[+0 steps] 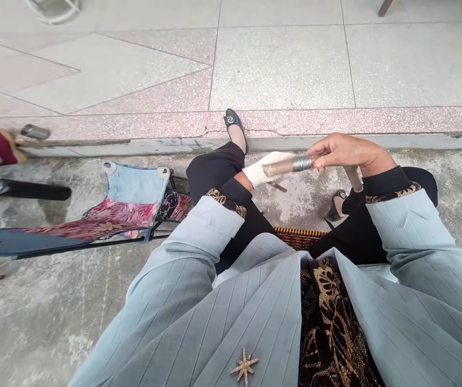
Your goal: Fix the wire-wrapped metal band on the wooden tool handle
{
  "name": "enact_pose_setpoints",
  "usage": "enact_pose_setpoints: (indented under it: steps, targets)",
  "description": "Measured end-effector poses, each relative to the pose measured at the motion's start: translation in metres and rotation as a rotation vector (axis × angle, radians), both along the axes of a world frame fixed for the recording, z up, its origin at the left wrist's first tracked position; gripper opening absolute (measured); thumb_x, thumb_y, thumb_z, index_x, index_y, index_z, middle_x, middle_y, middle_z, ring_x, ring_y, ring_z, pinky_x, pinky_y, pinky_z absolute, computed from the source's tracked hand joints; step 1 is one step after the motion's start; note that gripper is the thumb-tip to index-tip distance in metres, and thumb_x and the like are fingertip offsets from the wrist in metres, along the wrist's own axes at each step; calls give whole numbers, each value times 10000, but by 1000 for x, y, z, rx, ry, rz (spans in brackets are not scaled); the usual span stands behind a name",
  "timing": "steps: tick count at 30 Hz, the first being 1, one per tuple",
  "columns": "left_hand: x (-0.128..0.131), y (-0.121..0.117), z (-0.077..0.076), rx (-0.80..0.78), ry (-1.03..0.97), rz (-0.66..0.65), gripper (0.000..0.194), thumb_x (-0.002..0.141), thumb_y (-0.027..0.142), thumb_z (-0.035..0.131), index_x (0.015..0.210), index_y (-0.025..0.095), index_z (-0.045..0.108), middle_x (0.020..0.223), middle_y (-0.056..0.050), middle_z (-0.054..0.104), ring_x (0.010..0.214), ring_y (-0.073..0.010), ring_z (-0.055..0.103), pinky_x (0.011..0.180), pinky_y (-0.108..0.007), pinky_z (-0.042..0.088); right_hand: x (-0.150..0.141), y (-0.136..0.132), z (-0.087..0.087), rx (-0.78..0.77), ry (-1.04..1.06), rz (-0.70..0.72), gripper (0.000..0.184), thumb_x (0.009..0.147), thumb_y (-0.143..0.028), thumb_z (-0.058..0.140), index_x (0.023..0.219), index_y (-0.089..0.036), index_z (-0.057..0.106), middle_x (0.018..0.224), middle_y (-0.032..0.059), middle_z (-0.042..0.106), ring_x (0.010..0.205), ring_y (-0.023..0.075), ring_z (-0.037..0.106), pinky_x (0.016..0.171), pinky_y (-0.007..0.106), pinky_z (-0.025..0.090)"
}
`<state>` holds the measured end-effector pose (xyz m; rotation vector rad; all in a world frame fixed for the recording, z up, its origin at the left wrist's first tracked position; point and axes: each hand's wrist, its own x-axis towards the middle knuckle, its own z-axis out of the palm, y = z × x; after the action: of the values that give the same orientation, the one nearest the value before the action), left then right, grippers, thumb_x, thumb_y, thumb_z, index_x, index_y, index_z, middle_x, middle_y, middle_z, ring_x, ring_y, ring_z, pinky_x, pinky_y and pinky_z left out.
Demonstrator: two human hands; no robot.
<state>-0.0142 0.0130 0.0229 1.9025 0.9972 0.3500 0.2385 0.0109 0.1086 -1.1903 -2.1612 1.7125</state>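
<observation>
Silver wire binding (pixel 302 164) rings a translucent brown tube (pixel 281 168). Right hand (pixel 349 153) pinches the tube beside the binding, fingers closed, a firm, level hold; left hand (pixel 257 172), wrapped in white cloth (pixel 269 164), meets the tube's end, fingers hidden.

Open concrete floor (pixel 299 201) lies between a seated person's knees, beneath the cloth-wrapped left hand (pixel 263 169) and the right hand (pixel 347 153). A wire-wrapped tube (pixel 297 165) bridges the hands, closing the gap between them. A black shoe (pixel 334 209) stands just below the right hand. The left knee (pixel 214 166) blocks the way left, with a patchwork folding seat (pixel 129 201) beyond it; the right knee (pixel 414 180) hems in the right. Ahead, open floor runs to a low concrete curb (pixel 255 144). Toward the lap, a woven mat (pixel 299 238) lies between the thighs.
</observation>
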Motion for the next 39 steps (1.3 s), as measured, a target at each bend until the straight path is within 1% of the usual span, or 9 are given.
enact_pose_setpoints:
  steps: [5,8,10,13,19,24,30,36,39]
  targets:
    - [14,-9,-7,92,41,-121,333,1005,379,447,902,148,664,790,-46,667,731,-179,610,775,-314,505,-2,4,-18,5,111,-451,264,798,-376,778,940,-153,785,856,59,756,685,137,598,666,282,479]
    - [19,-13,-4,216,165,-174,353,1030,350,419,1007,139,702,919,-76,729,840,-199,657,855,-318,499,-5,11,-33,91,-127,-570,266,851,-304,733,1042,-127,787,857,71,757,690,148,608,662,285,468]
    - [19,-16,-2,275,260,-190,371,1045,339,412,1116,141,718,1022,-96,761,926,-215,686,890,-316,495,-8,13,-39,221,-388,-502,270,887,-274,712,1091,-120,798,901,85,769,767,176,644,700,295,456]
    - [17,-18,-1,332,401,-220,374,1051,331,422,1172,165,734,1057,-98,778,968,-230,711,864,-309,492,-17,11,-42,365,-737,-252,290,947,-280,671,1147,-119,806,1064,139,790,947,248,688,746,325,431]
    - [17,-21,-4,349,379,-283,304,1010,333,487,1073,226,765,990,-47,786,913,-207,722,786,-279,479,-35,-1,-45,283,-965,298,327,962,-304,681,1152,-77,819,1153,204,786,1009,303,715,689,350,388]
    - [19,-17,-6,277,240,-218,210,939,282,572,980,210,765,929,-53,765,930,-225,712,815,-307,487,-34,-7,-38,187,-835,465,266,935,-281,704,1101,-117,831,988,133,790,844,231,677,665,324,375]
    - [11,-10,-5,150,120,-138,220,945,274,559,941,170,753,783,-20,688,822,-178,660,807,-290,474,-16,-5,-26,21,-403,428,232,906,-327,667,1005,-169,806,819,26,735,751,170,601,696,289,394]
    - [7,-6,-10,-51,-106,-86,247,945,306,558,996,134,728,881,-46,734,829,-193,652,819,-309,504,5,-4,-11,-19,-127,160,367,804,-458,764,1048,-188,810,863,18,737,792,170,619,746,302,451]
    - [10,-9,-14,-185,-197,-48,203,953,303,566,917,138,679,784,-44,683,704,-157,596,716,-290,496,9,-5,-5,-54,18,-91,339,766,-429,811,1007,-190,801,812,15,717,736,150,605,723,297,475]
